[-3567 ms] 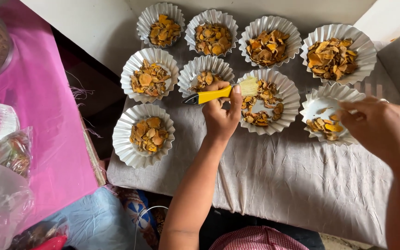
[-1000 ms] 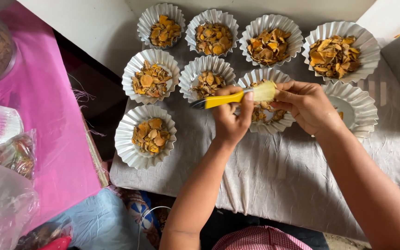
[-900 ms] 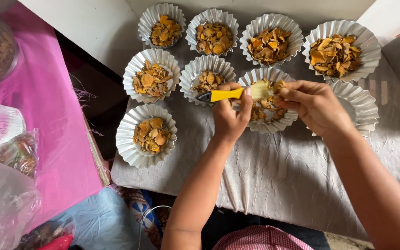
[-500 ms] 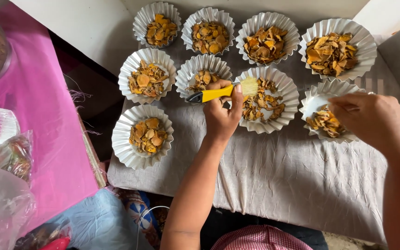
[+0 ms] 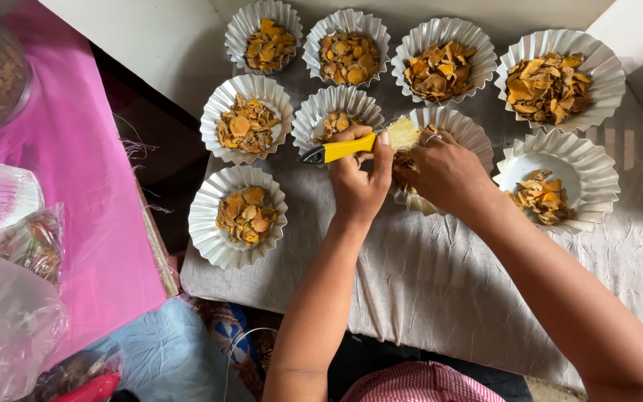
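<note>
While our left hand [image 5: 359,182] closes around the yellow handle of a small brush [image 5: 351,147], we keep its pale bristles turned to the right, over the fluted cup [image 5: 474,138] in the middle row, so that they meet what the other hand brings; our right hand [image 5: 444,171] lies half-closed over this cup, fingertips curled down at the bristles, and we cannot tell if it pinches a chip; 8 more fluted cups of orange dried chips stand near on the grey cloth [image 5: 426,283], within easy reach; the nearly empty cup [image 5: 556,182] lies just beside the right wrist.
</note>
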